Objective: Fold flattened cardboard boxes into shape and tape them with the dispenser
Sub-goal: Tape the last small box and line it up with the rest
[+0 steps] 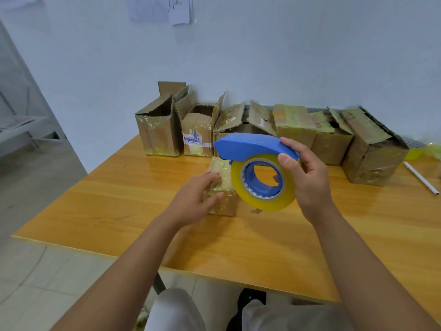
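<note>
A small cardboard box [220,169] wrapped in shiny tape stands on the wooden table [119,199] in front of me. My left hand [195,197] lies on its left side and top, fingers spread over it. My right hand [303,177] holds a blue tape dispenser [250,144] with a roll of clear yellowish tape [265,199], lifted just above and to the right of the box. The dispenser's front end points left over the box top. The roll hides the box's right part.
A row of several taped cardboard boxes [293,127] stands along the white wall at the table's far edge, some with open flaps. A white pen [420,177] lies at the right. The table's near edge runs above my knees; a tiled floor lies to the left.
</note>
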A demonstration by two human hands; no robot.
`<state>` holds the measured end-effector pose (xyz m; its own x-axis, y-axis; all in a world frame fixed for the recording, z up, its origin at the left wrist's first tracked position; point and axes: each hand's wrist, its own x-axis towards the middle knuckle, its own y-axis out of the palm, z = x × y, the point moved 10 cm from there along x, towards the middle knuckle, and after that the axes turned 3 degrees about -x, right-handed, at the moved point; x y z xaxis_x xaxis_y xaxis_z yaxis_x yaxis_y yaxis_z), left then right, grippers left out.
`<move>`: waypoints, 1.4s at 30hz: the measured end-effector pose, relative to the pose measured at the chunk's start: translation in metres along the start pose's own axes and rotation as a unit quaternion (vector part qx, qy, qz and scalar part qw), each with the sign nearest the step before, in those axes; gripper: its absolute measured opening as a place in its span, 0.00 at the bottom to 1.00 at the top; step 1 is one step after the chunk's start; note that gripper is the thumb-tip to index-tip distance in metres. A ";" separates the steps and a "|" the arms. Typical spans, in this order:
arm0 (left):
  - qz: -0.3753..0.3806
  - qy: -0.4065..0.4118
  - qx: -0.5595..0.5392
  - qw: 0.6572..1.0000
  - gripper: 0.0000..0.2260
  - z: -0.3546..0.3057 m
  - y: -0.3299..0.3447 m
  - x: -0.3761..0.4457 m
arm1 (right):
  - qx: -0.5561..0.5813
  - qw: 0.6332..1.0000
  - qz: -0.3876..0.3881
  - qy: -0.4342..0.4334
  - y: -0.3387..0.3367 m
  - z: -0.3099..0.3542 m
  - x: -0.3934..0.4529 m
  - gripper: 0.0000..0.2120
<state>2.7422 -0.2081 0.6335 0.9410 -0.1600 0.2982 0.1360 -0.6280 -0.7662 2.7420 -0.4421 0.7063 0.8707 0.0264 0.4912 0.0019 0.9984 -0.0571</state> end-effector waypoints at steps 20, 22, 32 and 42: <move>-0.003 -0.223 -0.625 0.748 0.14 -0.027 -0.018 0.009 | 0.096 0.994 0.033 0.045 -0.002 0.001 -0.001 0.16; 0.007 -0.226 -0.647 0.728 0.13 -0.029 -0.018 0.007 | 0.107 0.992 0.039 0.048 -0.002 -0.001 -0.001 0.15; 0.040 -0.264 -0.597 0.757 0.07 -0.021 -0.015 -0.001 | 0.107 0.991 0.065 0.044 -0.002 -0.004 -0.001 0.17; 0.016 -0.293 -0.481 0.826 0.09 -0.008 -0.020 -0.006 | -0.024 0.987 0.160 0.003 0.002 0.012 -0.004 0.19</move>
<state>2.7317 -0.2004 0.6513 0.9663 0.0309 -0.2555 0.0642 -0.9904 0.1228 2.7329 -0.4401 0.7149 0.8332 0.3395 0.4365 -0.2506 0.9355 -0.2491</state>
